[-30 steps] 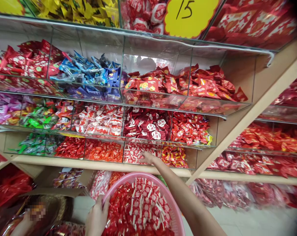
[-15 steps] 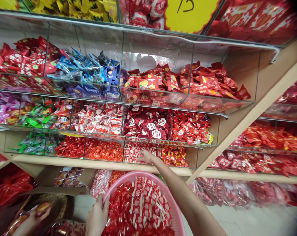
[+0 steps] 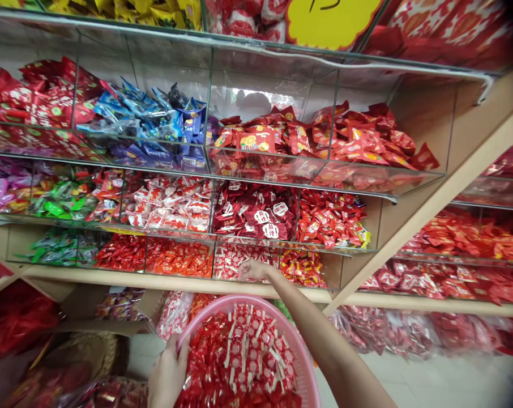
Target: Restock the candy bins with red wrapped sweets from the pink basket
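Note:
My left hand (image 3: pixel 168 371) is closed around the left rim of a pink plastic basket (image 3: pixel 310 362). Inside it are red wrapped sweets (image 3: pixel 209 345) and, on the right, a heap of red-and-white sweets (image 3: pixel 250 345) with pale stick-like strips. My right hand (image 3: pixel 254 271) reaches over the basket to the bottom shelf, at a bin of small red-and-white wrapped sweets (image 3: pixel 231 258). Its fingers are curled together at the front of that bin. What they hold, if anything, is too small to make out.
Clear dividers split the shelves into bins of wrapped sweets, including blue packets (image 3: pixel 141 116) and maroon ones (image 3: pixel 256 212). A wooden ledge (image 3: pixel 112 276) runs along the front. Below stand an open cardboard box (image 3: pixel 150 309) and bagged sweets (image 3: pixel 175 314). A slanting wooden post (image 3: pixel 388 243) borders the right side.
Another person's hand, seen at the lower left with a wrapped item, has gone from view. My right hand stays at the same bin; my left keeps its hold on the basket.

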Action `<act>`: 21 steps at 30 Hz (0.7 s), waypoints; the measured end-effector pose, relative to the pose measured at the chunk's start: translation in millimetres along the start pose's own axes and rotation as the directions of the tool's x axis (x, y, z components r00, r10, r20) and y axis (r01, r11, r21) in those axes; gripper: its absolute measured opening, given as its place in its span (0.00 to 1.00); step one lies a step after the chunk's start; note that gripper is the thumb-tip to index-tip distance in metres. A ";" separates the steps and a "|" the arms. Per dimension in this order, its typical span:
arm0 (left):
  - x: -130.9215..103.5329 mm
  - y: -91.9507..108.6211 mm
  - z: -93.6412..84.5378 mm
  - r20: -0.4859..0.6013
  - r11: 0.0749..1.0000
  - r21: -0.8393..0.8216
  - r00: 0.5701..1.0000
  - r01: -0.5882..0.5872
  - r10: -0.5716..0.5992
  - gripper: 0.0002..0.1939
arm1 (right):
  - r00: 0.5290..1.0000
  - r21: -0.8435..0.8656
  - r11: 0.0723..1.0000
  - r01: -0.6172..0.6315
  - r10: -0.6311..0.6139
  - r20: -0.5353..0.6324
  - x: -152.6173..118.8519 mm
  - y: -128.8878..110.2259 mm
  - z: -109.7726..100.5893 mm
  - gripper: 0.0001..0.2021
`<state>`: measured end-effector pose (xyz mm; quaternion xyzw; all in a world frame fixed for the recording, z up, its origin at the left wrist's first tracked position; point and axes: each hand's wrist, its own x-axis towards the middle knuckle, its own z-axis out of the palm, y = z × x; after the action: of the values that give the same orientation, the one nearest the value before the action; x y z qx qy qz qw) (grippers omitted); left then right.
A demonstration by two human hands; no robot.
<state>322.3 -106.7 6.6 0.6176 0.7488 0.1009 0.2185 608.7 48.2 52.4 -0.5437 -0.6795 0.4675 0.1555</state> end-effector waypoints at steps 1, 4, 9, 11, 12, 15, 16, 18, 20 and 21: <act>-0.3 -0.2 -0.1 0.006 1.000 0.000 1.000 0.003 -0.003 0.23 | 1.000 0.003 1.000 0.002 -0.002 -0.001 0.5 1.0 0.3 0.18; -1.1 -0.5 -0.3 0.010 1.000 0.001 1.000 0.003 -0.003 0.24 | 1.000 0.066 0.998 0.014 -0.012 -0.028 1.9 4.8 1.5 0.19; -1.4 0.1 -0.9 -0.001 1.000 0.018 1.000 -0.004 0.004 0.24 | 0.994 0.207 0.977 0.044 -0.022 -0.106 -4.3 2.2 -1.9 0.23; -1.2 0.6 -1.6 -0.003 1.000 0.027 1.000 -0.012 0.012 0.23 | 0.984 0.251 0.965 0.082 -0.037 -0.177 -14.2 -6.0 -4.5 0.24; -1.1 0.9 -2.1 -0.002 0.999 0.031 1.000 -0.013 0.013 0.23 | 0.975 0.261 0.959 0.107 -0.050 -0.217 -21.6 -11.1 -5.4 0.24; -1.3 2.2 -3.9 0.003 0.999 0.040 1.000 -0.012 0.012 0.23 | 0.944 0.249 0.950 0.188 -0.105 -0.312 -53.3 -24.8 -3.0 0.25; -1.5 2.8 -4.6 0.004 0.999 0.040 1.000 -0.015 0.015 0.23 | 0.932 0.237 0.949 0.206 -0.116 -0.344 -66.6 -27.0 0.3 0.25; -2.2 4.2 -5.8 0.001 0.999 0.040 1.000 -0.024 0.024 0.23 | 0.902 0.177 0.961 0.213 -0.124 -0.414 -95.7 -25.4 11.7 0.24; -3.2 5.7 -6.9 -0.003 0.999 0.047 1.000 -0.023 0.023 0.23 | 0.893 0.089 0.988 0.129 -0.077 -0.443 -125.5 -15.8 29.8 0.22; -3.8 6.5 -7.4 -0.004 0.998 0.051 1.000 -0.023 0.024 0.23 | 0.883 0.029 0.997 0.067 -0.046 -0.467 -139.6 -8.7 40.8 0.20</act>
<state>325.2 -108.1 16.6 0.6315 0.7443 0.0858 0.1999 624.5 -94.0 79.8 -0.6165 -0.6272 0.3336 0.3395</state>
